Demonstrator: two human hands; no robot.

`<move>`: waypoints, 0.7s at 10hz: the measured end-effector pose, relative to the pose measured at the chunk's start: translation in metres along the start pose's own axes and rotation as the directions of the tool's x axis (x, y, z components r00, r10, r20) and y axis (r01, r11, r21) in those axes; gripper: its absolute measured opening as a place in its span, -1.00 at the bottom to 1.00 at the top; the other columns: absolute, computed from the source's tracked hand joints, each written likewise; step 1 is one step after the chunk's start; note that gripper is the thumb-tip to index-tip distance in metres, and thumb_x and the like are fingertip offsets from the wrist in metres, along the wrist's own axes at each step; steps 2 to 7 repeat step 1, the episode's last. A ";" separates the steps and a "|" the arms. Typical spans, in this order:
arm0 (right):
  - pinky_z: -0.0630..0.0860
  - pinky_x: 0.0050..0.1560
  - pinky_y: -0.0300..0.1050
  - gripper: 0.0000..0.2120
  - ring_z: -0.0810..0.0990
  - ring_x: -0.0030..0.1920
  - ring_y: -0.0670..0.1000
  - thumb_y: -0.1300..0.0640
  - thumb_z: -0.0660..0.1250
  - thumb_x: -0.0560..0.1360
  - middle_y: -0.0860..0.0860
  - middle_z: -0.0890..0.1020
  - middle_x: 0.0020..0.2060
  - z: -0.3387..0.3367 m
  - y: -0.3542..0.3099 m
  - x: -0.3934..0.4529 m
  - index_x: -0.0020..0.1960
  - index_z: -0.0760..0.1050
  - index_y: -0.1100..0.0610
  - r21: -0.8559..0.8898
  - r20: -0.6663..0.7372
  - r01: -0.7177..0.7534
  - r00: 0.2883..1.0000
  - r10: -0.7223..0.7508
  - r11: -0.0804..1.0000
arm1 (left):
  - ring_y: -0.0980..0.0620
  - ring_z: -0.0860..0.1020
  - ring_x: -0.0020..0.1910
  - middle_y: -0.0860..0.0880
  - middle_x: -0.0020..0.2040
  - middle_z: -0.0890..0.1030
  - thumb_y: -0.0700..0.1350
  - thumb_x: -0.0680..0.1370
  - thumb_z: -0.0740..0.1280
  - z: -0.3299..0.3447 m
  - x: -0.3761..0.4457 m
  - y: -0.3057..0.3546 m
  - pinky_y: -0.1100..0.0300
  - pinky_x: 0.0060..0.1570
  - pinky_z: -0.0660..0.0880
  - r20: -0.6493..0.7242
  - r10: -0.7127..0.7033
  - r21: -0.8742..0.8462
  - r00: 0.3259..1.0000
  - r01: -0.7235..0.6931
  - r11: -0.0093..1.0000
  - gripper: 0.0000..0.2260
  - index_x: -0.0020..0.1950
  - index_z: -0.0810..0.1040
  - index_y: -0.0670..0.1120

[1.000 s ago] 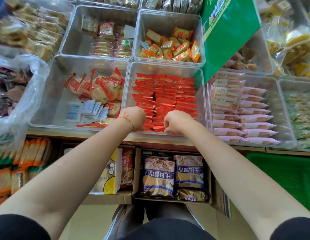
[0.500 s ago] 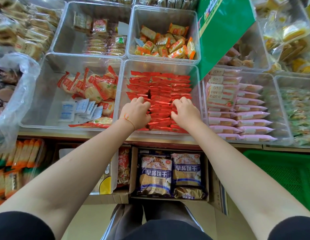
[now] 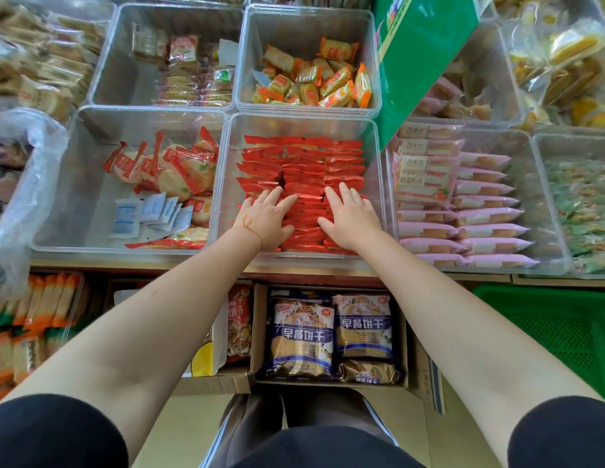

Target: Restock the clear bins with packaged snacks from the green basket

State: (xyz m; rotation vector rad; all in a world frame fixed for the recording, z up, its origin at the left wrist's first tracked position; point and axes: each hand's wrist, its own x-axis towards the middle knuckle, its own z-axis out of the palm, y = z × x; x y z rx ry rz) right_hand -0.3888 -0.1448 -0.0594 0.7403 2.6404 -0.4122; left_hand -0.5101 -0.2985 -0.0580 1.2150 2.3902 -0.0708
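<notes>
- Head view: blue bags in a carton under the shelf edge read 早餐饼干.
- Pink packs fill the bin to the right; a green basket shows at the lower right.
- Red packets stand in three rows in the middle clear bin, long axes left to right.
- Left hand and right hand lie flat on the rows near the bin's front edge, fingers straight and slightly spread, gripping nothing.

Green basket cut off by right edge. Hands cover the nearest red packets. Print on small white sachets too small to read.
</notes>
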 end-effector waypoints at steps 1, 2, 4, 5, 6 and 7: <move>0.01 0.56 0.12 -0.36 0.01 0.59 0.12 -0.14 0.11 0.64 0.12 0.03 0.61 -0.017 -0.002 -0.005 0.62 -0.01 0.04 0.177 -0.134 0.017 0.991 0.007 0.984 | -0.10 0.06 0.58 -0.08 0.62 0.06 0.11 0.59 0.24 -0.013 -0.007 0.001 -0.11 0.50 0.09 -0.135 -0.018 -0.143 0.991 -0.001 0.990 -0.39 0.60 0.09 0.10; 0.01 0.56 0.12 -0.36 0.01 0.59 0.12 -0.14 0.11 0.64 0.12 0.03 0.61 -0.017 -0.002 -0.005 0.62 -0.01 0.04 0.177 -0.134 0.017 0.991 0.007 0.984 | -0.10 0.06 0.58 -0.08 0.62 0.06 0.11 0.59 0.24 -0.013 -0.007 0.001 -0.11 0.50 0.09 -0.135 -0.018 -0.143 0.991 -0.001 0.990 -0.39 0.60 0.09 0.10; 0.01 0.56 0.12 -0.36 0.01 0.59 0.12 -0.14 0.11 0.64 0.12 0.03 0.61 -0.017 -0.002 -0.005 0.62 -0.01 0.04 0.177 -0.134 0.017 0.991 0.007 0.984 | -0.10 0.06 0.58 -0.08 0.62 0.06 0.11 0.59 0.24 -0.013 -0.007 0.001 -0.11 0.50 0.09 -0.135 -0.018 -0.143 0.991 -0.001 0.990 -0.39 0.60 0.09 0.10; 0.01 0.56 0.12 -0.36 0.01 0.59 0.12 -0.14 0.11 0.64 0.12 0.03 0.61 -0.017 -0.002 -0.005 0.62 -0.01 0.04 0.177 -0.134 0.017 0.991 0.007 0.984 | -0.10 0.06 0.58 -0.08 0.62 0.06 0.11 0.59 0.24 -0.013 -0.007 0.001 -0.11 0.50 0.09 -0.135 -0.018 -0.143 0.991 -0.001 0.990 -0.39 0.60 0.09 0.10; 0.01 0.56 0.12 -0.36 0.01 0.59 0.12 -0.14 0.11 0.64 0.12 0.03 0.61 -0.017 -0.002 -0.005 0.62 -0.01 0.04 0.177 -0.134 0.017 0.991 0.007 0.984 | -0.10 0.06 0.58 -0.08 0.62 0.06 0.11 0.59 0.24 -0.013 -0.007 0.001 -0.11 0.50 0.09 -0.135 -0.018 -0.143 0.991 -0.001 0.990 -0.39 0.60 0.09 0.10; 0.01 0.56 0.12 -0.36 0.01 0.59 0.12 -0.14 0.11 0.64 0.12 0.03 0.61 -0.017 -0.002 -0.005 0.62 -0.01 0.04 0.177 -0.134 0.017 0.991 0.007 0.984 | -0.10 0.06 0.58 -0.08 0.62 0.06 0.11 0.59 0.24 -0.013 -0.007 0.001 -0.11 0.50 0.09 -0.135 -0.018 -0.143 0.991 -0.001 0.990 -0.39 0.60 0.09 0.10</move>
